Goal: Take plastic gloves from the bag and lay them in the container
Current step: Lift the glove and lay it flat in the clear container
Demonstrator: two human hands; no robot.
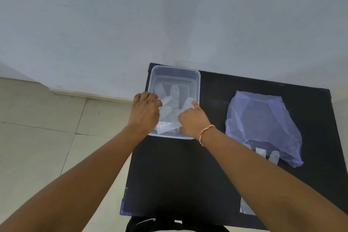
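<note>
Nearest you, a white swoosh logo [146, 221] showed on dark clothing below the black table [178, 171]. Your left hand [146, 111] curled over the near-left rim of the clear container [195, 79], and your right hand [192, 120], forefinger extended, pressed the plastic gloves [174, 100] lying inside. To their right the bag [261, 118] lay flat, more gloves poking from its mouth.

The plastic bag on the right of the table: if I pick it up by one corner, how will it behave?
The plastic bag looks thin and see-through and lies crumpled flat, so it will probably droop limp and weigh very little. Glove tips poke from its near opening, so the contents may well slide out if that end tilts down.
</note>
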